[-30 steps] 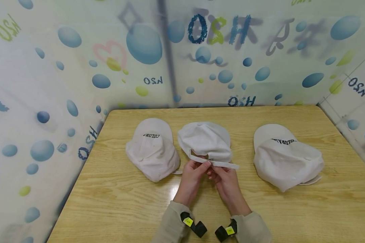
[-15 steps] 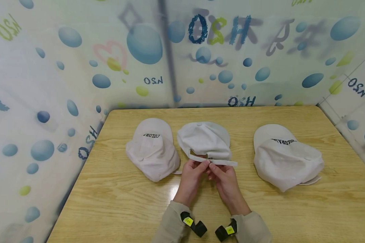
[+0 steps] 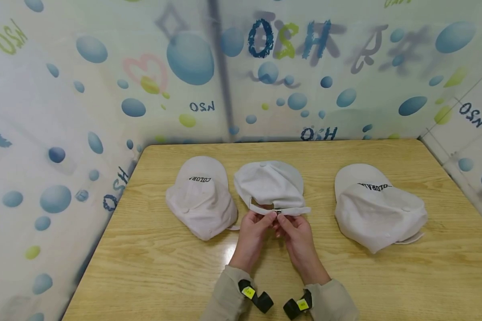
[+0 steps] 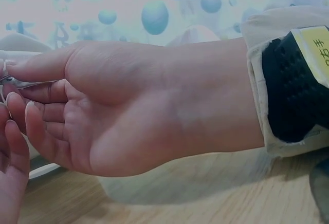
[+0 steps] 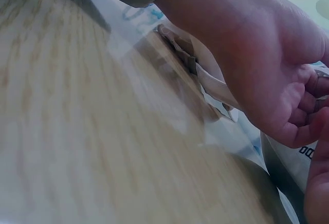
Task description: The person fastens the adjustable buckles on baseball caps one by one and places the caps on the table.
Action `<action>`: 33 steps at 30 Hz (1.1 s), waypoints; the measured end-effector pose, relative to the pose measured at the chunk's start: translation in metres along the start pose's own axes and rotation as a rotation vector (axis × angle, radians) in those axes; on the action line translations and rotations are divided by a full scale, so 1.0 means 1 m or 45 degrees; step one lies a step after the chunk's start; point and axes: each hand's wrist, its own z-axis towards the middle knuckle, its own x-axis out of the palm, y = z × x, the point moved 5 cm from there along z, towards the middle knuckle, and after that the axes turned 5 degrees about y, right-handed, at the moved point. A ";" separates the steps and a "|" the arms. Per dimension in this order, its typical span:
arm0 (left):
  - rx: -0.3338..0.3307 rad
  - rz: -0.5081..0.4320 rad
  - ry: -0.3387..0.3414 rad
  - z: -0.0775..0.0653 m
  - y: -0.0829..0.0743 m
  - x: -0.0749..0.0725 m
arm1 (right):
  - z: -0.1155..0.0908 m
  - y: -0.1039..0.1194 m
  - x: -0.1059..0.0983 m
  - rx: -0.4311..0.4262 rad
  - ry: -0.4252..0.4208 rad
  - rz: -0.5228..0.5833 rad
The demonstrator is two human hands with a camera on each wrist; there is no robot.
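Note:
Between two other caps lies a white baseball cap (image 3: 269, 183), its back opening turned toward me. My left hand (image 3: 255, 234) pinches the cap's back strap (image 3: 261, 209) near a small metal buckle (image 3: 277, 211), thumb on top. Close beside it, my right hand (image 3: 299, 236) pinches the strap just right of the buckle, and a strap end sticks out past the right fingers. In the left wrist view the left thumb and fingertips meet at the buckle, partly cut off by the frame edge. The right fingertips are partly out of the right wrist view.
A white cap (image 3: 201, 200) with dark lettering lies to the left, nearly against the middle one. Another lettered white cap (image 3: 377, 209) lies farther right. All rest on a wooden table (image 3: 152, 267) with a patterned wall sheet (image 3: 241, 89) behind it.
The strap end on the right has shifted slightly left and upward, and the metal buckle shows more between the thumbs. Both hands have barely moved; the other caps stay in place.

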 end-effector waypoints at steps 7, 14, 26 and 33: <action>-0.005 -0.009 0.007 -0.001 0.002 0.000 | 0.001 0.000 -0.002 0.002 -0.063 0.000; -0.046 -0.010 0.031 0.000 0.004 0.001 | 0.001 0.001 -0.004 -0.008 -0.109 0.069; -0.072 -0.344 -0.035 0.004 0.008 -0.009 | 0.006 0.005 -0.018 -0.083 -0.199 0.345; -0.063 -0.500 0.028 0.008 0.008 -0.011 | 0.007 0.008 -0.032 -0.025 -0.277 0.380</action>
